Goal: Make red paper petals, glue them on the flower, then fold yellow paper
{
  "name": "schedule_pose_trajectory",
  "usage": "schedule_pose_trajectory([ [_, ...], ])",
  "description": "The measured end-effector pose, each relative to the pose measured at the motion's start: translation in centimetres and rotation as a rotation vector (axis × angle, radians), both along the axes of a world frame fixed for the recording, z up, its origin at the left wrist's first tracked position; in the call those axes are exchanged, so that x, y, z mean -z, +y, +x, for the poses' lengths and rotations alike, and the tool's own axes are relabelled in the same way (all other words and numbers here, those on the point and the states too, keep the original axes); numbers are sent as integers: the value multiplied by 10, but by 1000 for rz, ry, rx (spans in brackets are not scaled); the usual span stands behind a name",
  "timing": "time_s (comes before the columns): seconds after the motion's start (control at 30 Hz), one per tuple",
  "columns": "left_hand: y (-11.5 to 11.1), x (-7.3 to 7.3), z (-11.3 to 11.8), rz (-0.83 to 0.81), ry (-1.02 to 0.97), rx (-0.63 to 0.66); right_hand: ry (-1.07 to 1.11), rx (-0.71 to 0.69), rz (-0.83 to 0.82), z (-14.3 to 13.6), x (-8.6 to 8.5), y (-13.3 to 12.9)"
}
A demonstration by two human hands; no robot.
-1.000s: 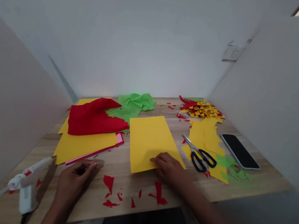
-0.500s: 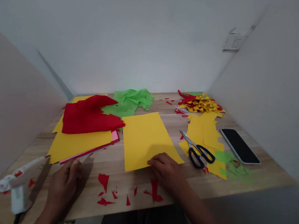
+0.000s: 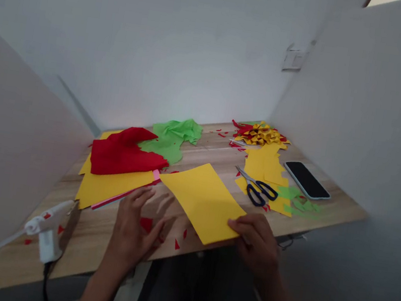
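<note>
Pinching yellow paper (image 3: 203, 201) near 1 corner: right hand (image 3: 259, 242).

ok so, headcount for this table (image 3: 92, 242): hands, two, one left hand (image 3: 130, 233) and one right hand (image 3: 259, 237). Glue gun (image 3: 49, 243), just the one, near the front left corner, with one glue stick (image 3: 1, 244) poking out. Scissors (image 3: 253, 180), one pair. Smartphone (image 3: 308, 180), one, near the right edge. One yellow sheet (image 3: 202, 201) by the front edge, plus at least two yellow stacked sheets (image 3: 112, 186) toward the left edge. One red crumpled sheet (image 3: 124, 156) and one big green crumpled sheet (image 3: 172, 138) near the back edge. One heap of yellow folded pieces (image 3: 265, 135) at the back right corner, too tangled to count, and red scraps (image 3: 177, 244), several, too tiny to tally.
</note>
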State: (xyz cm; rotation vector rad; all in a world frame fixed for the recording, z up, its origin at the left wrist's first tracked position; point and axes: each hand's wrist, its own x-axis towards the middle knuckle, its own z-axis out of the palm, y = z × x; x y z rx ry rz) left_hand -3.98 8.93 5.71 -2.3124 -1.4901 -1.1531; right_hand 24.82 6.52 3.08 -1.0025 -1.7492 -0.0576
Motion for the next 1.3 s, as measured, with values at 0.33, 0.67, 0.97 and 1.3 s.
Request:
schedule_pose_trajectory([
  [0.33,-8,20,7,-221,158,366,-171,-268,-249,7,34,-5],
  [0.67,-12,36,12,-573,-233,-49,-160,28,-766,15,21,28],
  [0.97,13,24,25,-656,-127,-225,-156,195,-940,6,13,46],
  [1.3,-8,36,87,-120,196,61,-258,254,-849,-2,20,49],
])
